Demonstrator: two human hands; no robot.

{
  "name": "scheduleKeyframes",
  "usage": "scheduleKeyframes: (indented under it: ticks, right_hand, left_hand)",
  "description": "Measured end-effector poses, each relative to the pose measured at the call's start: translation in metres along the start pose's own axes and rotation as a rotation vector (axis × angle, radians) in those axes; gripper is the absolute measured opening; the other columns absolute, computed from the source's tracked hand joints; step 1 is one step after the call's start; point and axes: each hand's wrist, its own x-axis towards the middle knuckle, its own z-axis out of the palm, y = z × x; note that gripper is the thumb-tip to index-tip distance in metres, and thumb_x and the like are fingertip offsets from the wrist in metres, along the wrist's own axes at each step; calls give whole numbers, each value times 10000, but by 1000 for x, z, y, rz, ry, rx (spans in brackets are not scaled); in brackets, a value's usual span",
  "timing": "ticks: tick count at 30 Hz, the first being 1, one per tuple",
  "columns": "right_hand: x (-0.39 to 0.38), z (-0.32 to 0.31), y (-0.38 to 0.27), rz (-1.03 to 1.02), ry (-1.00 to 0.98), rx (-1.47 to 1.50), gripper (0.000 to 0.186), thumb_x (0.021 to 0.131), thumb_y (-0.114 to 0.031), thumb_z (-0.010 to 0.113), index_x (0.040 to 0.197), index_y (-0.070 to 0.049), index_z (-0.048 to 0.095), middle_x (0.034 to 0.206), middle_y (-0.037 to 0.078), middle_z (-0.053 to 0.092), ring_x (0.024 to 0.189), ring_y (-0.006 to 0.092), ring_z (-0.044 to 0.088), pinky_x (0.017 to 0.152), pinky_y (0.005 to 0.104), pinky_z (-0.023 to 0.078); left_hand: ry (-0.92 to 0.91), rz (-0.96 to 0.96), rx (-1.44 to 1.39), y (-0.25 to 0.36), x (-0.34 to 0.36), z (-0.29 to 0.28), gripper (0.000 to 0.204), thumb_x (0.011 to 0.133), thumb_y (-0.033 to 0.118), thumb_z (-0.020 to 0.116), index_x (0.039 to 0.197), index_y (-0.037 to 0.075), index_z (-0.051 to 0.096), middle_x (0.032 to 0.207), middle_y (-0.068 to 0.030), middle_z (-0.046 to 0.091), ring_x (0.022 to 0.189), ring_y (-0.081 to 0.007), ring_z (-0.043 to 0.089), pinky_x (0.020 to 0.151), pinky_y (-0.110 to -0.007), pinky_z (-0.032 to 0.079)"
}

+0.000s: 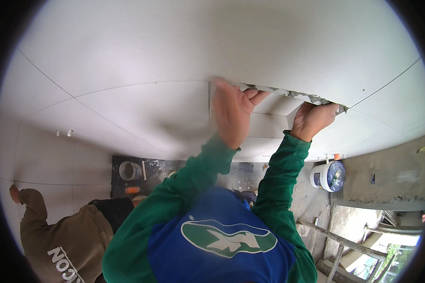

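Note:
Both my arms reach up in green sleeves to a recessed niche (269, 120) in a white tiled wall. Along its top edge runs a narrow white tile strip (281, 93), with lumps of grey mortar (300, 95) on it. My left hand (232, 113), slightly blurred, is at the niche's left end, its fingers stretched out toward the right beneath the strip. At the right end my right hand (311, 121) is bent at the wrist, with fingers closed around the strip's end. Its fingertips are partly hidden.
A co-worker in a brown top (73, 240) is at the lower left, one hand on the wall. Below are a bucket (130, 170), an orange object (132, 190) and a white pail (320, 177). Metal scaffold bars (344, 241) stand at the lower right. White pipe stubs (69, 133) project from the wall.

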Motion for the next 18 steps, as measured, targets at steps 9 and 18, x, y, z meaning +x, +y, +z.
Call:
scheduleKeyframes:
  ticks: [9,18]
  right_hand:
    - [-1,-7,-2,-9,-7,-24,328,957,-202,417,1132,67,486,1064,130,553,951,217,557,796,329,489]
    - [15,-22,17,15,152,-111,289,956,-223,426,737,-37,441,673,21,461,596,107,427,511,289,366]
  left_hand:
    - [-60,-57,50,1,1,5,490,1016,423,328,1248,-3,392,1233,-135,512,1133,-309,559,1021,-523,425]
    - [-32,17,195,-4,-2,17,677,953,524,437,1384,16,315,1373,-167,432,1194,-373,511,1006,-544,433]
